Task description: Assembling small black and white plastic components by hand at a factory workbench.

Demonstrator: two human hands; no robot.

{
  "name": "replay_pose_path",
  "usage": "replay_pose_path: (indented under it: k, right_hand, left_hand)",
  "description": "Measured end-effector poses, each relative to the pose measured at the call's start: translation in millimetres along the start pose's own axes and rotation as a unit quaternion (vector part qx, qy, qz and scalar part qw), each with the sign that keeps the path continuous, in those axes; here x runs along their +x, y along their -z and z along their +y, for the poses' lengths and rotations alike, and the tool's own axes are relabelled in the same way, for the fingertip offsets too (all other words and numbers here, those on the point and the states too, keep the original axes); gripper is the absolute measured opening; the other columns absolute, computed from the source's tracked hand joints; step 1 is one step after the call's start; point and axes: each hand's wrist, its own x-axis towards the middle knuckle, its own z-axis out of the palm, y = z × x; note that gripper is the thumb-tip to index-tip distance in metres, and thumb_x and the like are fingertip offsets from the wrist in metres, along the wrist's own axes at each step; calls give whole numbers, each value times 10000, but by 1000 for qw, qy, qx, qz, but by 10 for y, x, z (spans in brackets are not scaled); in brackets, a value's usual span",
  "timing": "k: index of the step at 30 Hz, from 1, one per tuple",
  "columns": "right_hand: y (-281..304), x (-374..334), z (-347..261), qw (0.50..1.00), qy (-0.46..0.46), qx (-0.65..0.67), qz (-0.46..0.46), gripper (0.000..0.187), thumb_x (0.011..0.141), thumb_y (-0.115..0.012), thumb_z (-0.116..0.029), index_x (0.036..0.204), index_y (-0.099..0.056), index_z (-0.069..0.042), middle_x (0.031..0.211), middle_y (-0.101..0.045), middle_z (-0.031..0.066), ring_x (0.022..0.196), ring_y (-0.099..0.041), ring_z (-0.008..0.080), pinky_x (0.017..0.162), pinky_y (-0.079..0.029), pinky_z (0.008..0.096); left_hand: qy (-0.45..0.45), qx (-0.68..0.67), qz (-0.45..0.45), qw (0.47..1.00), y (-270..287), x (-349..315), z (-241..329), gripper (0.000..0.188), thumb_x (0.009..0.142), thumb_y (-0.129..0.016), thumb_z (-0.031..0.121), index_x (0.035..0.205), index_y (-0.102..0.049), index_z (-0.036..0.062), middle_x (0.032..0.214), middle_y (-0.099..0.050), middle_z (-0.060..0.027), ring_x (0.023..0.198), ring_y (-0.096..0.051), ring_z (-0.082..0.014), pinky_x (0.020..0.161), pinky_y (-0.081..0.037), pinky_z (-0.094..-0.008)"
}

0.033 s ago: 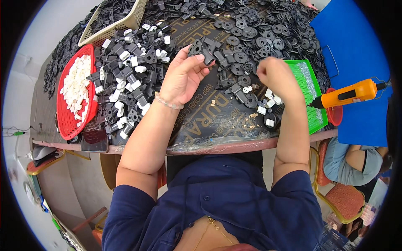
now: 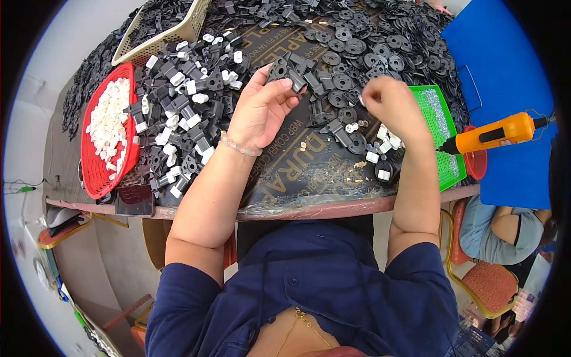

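Note:
My left hand [image 2: 262,110] is closed on a black plastic part [image 2: 278,69] with round holes, held above the table between thumb and fingers. My right hand [image 2: 392,104] is closed, its fingers curled together over the black round discs; a tiny pale bit shows at the fingertips, too small to name. Just below it lie small white plastic pieces [image 2: 385,140] and a few clear round ones. A black round cap [image 2: 383,171] with a white piece in it sits near the table edge.
Black parts with white ends [image 2: 193,119] are heaped at left, next to a red basket [image 2: 90,166] of white pieces and a beige basket [image 2: 190,33]. At right are a green tray [image 2: 441,178] of small metal pieces, an orange electric screwdriver [image 2: 496,134] and a seated person [image 2: 505,232].
My right hand has shifted slightly left and up. The left hand still holds the black plastic part in almost the same place.

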Motion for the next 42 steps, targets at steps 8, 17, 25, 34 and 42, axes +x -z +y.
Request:
replay_pose_path:
  k: [8, 17, 25, 34, 42]
  right_hand:
    - [-429, 40, -505, 821, -31, 571, 3, 266, 883, -599, 36, 1147, -568, 17, 979, -623, 47, 903, -632, 113, 810, -533, 262]
    - [-520, 51, -459, 745, -89, 660, -37, 265, 876, -709, -10, 1126, -629, 26, 1003, -687, 94, 879, -662, 143, 794, -548, 275]
    - [-603, 15, -538, 755, -85, 650, 15, 203, 857, -725, 5, 1047, -660, 40, 934, -697, 89, 811, -655, 131, 758, -544, 258]
    - [-466, 140, -620, 862, 109, 494, 26, 834, 702, -875, -140, 1400, -444, 12, 1349, -524, 94, 1276, -476, 186, 1066, -396, 349]
    - [-374, 803, -1435, 920, 215, 320, 75, 773, 616, -922, -315, 1244, -605, 4, 1097, -697, 125, 981, -678, 179, 876, -539, 321]
  left_hand:
    - [-49, 60, -7, 997, -79, -31, -116, 520, 858, -712, 3, 1326, -491, 53, 1055, -668, -54, 891, -631, -132, 758, -505, -277]
    - [-101, 90, 11, 991, -95, -65, -146, 537, 841, -730, -15, 1318, -488, 35, 1085, -655, -67, 925, -634, -133, 760, -514, -255]
    - [-217, 230, 12, 949, -215, -127, -181, 545, 837, -708, -74, 1322, -482, 27, 1154, -626, -99, 945, -638, -136, 844, -537, -286]
    - [67, -81, -120, 987, -110, -122, -25, 717, 909, -621, 44, 1522, -261, 144, 1073, -647, -84, 977, -649, -185, 892, -552, -343]
    - [7, -212, -109, 971, 22, -2, -58, 629, 981, -450, 536, 1384, -447, 54, 1301, -599, -125, 1190, -581, -262, 1036, -453, -443]
